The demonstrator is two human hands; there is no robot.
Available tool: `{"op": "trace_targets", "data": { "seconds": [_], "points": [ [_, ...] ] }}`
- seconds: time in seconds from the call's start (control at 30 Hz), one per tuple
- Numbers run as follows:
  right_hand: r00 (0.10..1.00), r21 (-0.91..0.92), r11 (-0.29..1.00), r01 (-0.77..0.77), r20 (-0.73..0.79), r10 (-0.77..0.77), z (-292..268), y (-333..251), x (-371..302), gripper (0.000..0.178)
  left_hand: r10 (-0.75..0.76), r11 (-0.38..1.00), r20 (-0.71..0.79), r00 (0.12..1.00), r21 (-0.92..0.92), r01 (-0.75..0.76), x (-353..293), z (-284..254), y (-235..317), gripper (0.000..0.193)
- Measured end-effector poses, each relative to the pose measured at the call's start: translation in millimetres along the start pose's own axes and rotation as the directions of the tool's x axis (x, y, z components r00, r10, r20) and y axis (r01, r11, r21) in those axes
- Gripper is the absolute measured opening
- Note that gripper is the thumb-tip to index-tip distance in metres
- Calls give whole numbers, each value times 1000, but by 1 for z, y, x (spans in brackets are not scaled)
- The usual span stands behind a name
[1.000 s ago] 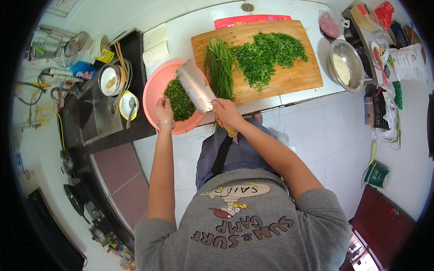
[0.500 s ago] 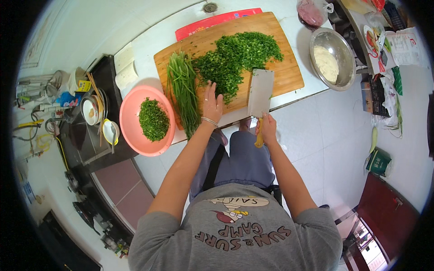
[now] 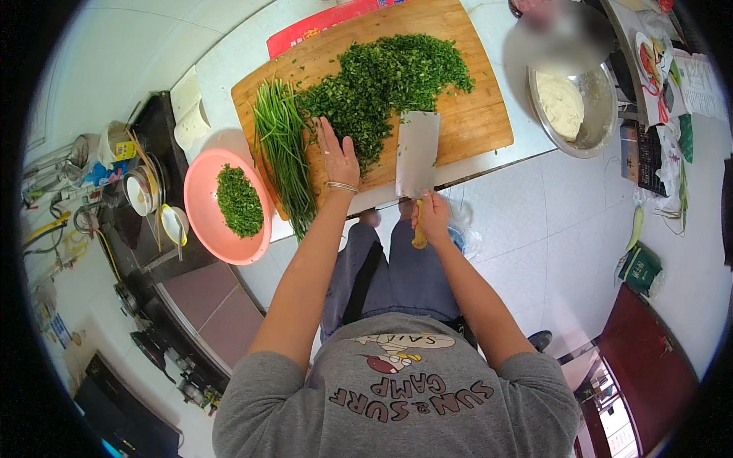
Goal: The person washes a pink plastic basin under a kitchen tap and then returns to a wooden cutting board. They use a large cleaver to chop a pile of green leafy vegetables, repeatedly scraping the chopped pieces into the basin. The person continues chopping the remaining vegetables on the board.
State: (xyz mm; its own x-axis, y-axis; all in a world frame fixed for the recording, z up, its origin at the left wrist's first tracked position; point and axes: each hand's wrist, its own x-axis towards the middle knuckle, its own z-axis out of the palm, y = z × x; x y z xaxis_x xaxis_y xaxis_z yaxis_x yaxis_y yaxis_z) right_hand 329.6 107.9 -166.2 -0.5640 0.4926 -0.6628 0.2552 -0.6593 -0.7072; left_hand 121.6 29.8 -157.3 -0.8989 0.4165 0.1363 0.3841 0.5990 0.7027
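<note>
Fingers of the left hand are straight and close together, thumb slightly apart, gripping nothing. We find the right hand closed around the handle of a cleaver.

We note the governing relation: the chopped greens lie on the wooden board, mainly ahead and to the right of the left fingers. The pile's long axis slants from near left to far right. The left hand is the nearer; the right reaches toward the pile only by the blade, which points away from the body, its far end beside the pile's near edge. We cannot tell whether blade or fingertips bear on the board. Uncut stalks lie just left of the left hand, lengthwise away from the body.

Against the frame of a second ago, we record that the left hand has left the pink basin and the blade no longer hangs over it; both are now at the board. The basin holds chopped greens.
</note>
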Motion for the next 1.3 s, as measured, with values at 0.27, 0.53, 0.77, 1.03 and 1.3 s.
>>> {"op": "trace_targets", "data": {
  "seconds": [0.27,0.53,0.77,1.03,1.3],
  "points": [
    [998,-83,996,-24,48,28,38,8,12,31,39,998,-81,996,50,-35,11,12,14,61],
    [983,-144,989,-19,180,45,74,-1,16,29,66,996,-107,992,64,-59,7,20,23,56],
    [956,-108,988,-109,260,134,67,-9,17,28,28,998,-110,993,62,-21,4,19,30,52],
    [948,-83,995,-58,306,81,60,-23,5,28,79,996,-162,984,46,-72,4,4,58,51],
    [960,-53,999,-3,280,18,74,-26,-18,29,167,986,-151,974,34,-163,0,-25,72,48]
  ]
}}
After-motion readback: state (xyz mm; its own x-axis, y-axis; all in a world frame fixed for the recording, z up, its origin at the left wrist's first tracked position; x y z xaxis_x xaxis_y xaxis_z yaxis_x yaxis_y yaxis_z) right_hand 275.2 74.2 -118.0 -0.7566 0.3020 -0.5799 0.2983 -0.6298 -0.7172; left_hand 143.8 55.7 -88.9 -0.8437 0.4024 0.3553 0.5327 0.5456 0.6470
